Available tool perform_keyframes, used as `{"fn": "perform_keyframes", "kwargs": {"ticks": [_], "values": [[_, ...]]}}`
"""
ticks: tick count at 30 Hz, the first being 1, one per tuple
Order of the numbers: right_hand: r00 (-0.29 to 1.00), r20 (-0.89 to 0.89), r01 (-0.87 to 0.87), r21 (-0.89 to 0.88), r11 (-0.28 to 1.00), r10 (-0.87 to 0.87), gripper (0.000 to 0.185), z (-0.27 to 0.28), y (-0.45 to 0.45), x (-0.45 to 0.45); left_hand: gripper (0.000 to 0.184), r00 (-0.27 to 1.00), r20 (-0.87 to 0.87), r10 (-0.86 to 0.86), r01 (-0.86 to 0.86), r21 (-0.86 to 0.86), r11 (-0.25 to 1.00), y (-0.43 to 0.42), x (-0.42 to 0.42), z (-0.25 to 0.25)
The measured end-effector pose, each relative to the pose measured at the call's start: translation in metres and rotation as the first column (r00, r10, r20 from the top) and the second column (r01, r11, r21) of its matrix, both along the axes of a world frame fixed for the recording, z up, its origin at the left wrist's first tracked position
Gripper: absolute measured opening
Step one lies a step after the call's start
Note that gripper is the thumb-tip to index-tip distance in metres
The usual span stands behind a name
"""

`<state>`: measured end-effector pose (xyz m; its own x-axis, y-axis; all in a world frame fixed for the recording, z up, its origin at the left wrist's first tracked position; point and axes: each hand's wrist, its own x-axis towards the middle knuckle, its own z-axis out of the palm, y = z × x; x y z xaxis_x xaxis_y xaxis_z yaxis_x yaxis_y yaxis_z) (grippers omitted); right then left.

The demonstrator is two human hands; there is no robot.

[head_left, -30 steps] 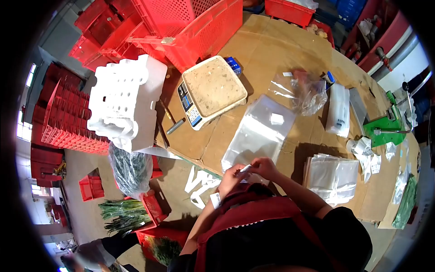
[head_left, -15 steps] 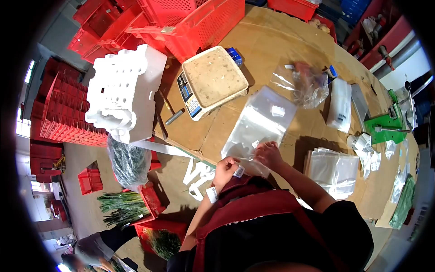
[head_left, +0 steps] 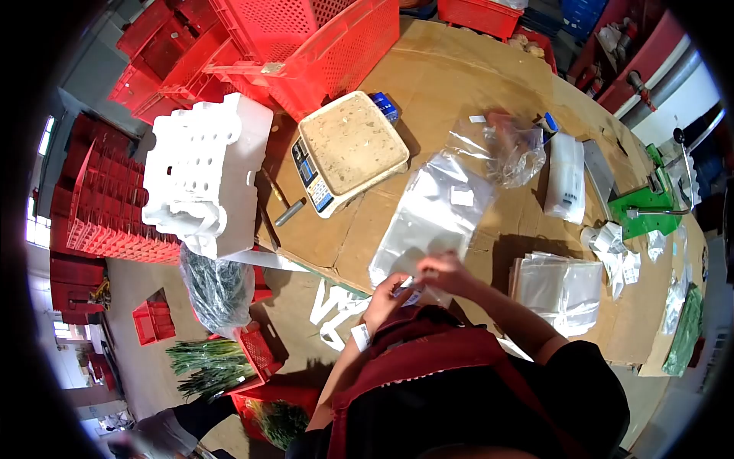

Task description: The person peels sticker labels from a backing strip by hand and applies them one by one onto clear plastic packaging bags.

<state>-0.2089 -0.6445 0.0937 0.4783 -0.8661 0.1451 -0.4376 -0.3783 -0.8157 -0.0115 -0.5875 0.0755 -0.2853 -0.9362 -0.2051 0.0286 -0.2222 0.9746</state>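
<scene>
My left hand [head_left: 384,301] is closed around small white printed labels [head_left: 410,294] at the near edge of the table. My right hand [head_left: 446,274] is beside it, fingers pinched together at the labels; what lies between its fingertips is too blurred to make out. Another white label [head_left: 360,336] is stuck at my left wrist. Under and beyond my hands lies a stack of clear plastic bags [head_left: 420,222], with a white label [head_left: 462,196] on the top one.
A weighing scale [head_left: 355,145] stands left of the bags, near a white foam block [head_left: 206,176] and red crates [head_left: 336,61]. To the right are more clear bags [head_left: 556,291], a bag bundle [head_left: 566,180] and a green metal device [head_left: 650,206]. Another person [head_left: 164,432] bends at lower left.
My right hand has moved off the bag surface, down and left to the labels at my left hand. A label that lay by its fingers on the bag is no longer visible there.
</scene>
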Motion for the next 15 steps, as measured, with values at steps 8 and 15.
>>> {"fn": "perform_keyframes", "kwargs": {"ticks": [8, 15], "values": [[0.886, -0.408, 0.168, -0.157, 0.973, -0.219, 0.02, -0.05, -0.009, 0.005, 0.006, 0.909, 0.418, -0.003, -0.028, 0.067, 0.997, -0.002, 0.019, -0.008], [0.961, -0.265, -0.045, -0.418, 0.907, -0.074, 0.029, -0.057, 0.002, -0.014, 0.007, 0.97, 0.079, 0.228, -0.234, 0.065, 0.97, 0.003, 0.019, -0.017]]}}
